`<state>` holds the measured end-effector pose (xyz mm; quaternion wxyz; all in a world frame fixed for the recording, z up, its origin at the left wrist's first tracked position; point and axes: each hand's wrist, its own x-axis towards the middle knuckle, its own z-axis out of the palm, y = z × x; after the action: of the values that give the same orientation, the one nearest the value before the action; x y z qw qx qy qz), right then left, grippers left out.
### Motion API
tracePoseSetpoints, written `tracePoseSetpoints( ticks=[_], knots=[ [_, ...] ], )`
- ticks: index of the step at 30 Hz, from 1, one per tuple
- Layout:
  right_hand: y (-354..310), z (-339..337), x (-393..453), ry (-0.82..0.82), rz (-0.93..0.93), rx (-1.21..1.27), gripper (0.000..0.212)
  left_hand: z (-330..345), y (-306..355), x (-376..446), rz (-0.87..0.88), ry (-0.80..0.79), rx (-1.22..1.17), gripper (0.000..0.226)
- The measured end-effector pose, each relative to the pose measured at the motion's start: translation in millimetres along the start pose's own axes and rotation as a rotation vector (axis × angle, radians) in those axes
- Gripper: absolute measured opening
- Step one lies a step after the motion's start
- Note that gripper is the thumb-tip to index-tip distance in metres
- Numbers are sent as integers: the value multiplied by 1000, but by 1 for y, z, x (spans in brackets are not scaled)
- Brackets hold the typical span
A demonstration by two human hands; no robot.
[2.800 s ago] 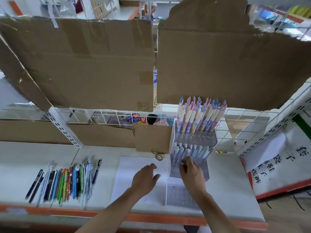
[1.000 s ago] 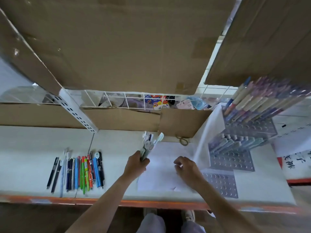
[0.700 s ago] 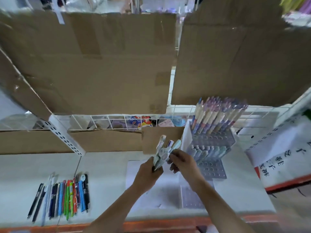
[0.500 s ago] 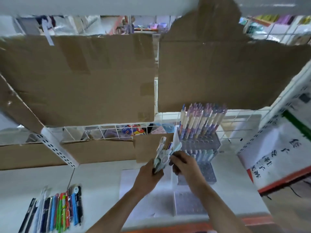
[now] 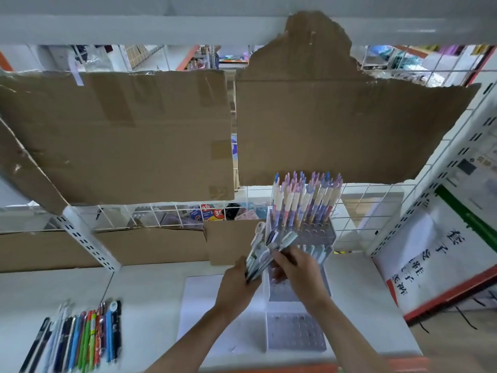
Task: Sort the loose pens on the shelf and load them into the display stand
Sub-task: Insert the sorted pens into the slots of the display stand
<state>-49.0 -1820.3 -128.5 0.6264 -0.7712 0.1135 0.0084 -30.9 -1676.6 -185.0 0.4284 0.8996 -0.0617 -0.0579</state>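
My left hand [image 5: 234, 286] grips a bundle of pale pens [image 5: 258, 253], fanned upward and to the right. My right hand [image 5: 300, 273] is closed on one pen of that bundle [image 5: 285, 242], right in front of the stepped clear display stand [image 5: 295, 335]. The stand's top tier holds several pastel pens [image 5: 304, 200] upright, its middle tier several pale ones [image 5: 318, 251], partly hidden by my right hand. The lowest tier of holes shows no pens. A row of loose coloured pens [image 5: 80, 337] lies on the white shelf [image 5: 150, 297] at the lower left.
A white paper sheet [image 5: 199, 313] lies under my left forearm. Cardboard panels [image 5: 121, 135] cover the wire grid behind. A small cardboard piece [image 5: 228, 240] stands left of the stand. A signboard with characters [image 5: 441, 254] leans at the right.
My left hand picked up a bundle of pens from the loose row and carried it right to the stand. My right hand closed on one pen of the bundle. The view tilted.
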Motion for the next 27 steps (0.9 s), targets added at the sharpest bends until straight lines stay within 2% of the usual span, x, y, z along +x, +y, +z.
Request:
tracePoseSetpoints(
  ticks=[2,5,8,10,16,23,27],
  knots=[
    [-1,-6,-3,72,-39,8,19,1,5,5,23,5,-13,13],
    [3,-29,-1,267,-122,47,18,3,6,7,29,20,-25,14],
    [10,-55,3,346,-213,-166,16,3,-5,0,12,81,-56,17],
    [20,-58,6,299,-218,-335,13,5,-11,-7,11,115,-78,18],
    [67,-48,30,132,-210,-535,19,11,-16,-13,-34,155,-180,23],
    [84,-33,41,71,-122,-589,9,8,-15,-20,-7,173,-195,16],
    [96,-24,38,42,41,-560,26,8,-14,-20,-1,162,-191,17]
  ],
)
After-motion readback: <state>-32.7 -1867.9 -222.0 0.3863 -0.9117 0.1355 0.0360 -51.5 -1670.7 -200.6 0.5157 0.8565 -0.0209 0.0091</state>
